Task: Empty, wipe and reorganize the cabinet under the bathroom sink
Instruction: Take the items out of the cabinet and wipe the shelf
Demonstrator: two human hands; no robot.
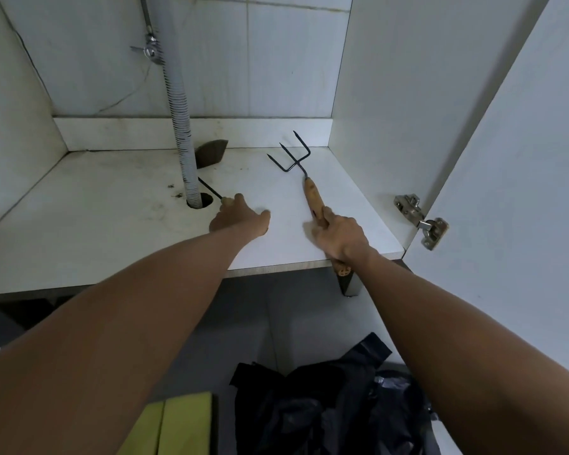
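Note:
The white cabinet floor (119, 221) is stained near the drain hose. My right hand (340, 236) is shut on the wooden handle of a three-pronged garden fork (311, 192), which lies on the floor with its black tines pointing toward the back wall. My left hand (240, 220) is shut on the handle of a garden trowel (211, 154). The trowel's thin black shaft runs behind the hose, and its brown blade rests against the back ledge. Most of that handle is hidden in my fist.
A ribbed grey drain hose (181, 126) drops through a hole in the cabinet floor. The open door (513, 159) with a metal hinge (421, 220) stands at the right. On the room floor lie a black plastic bag (326, 408) and a yellow-green cloth (178, 425).

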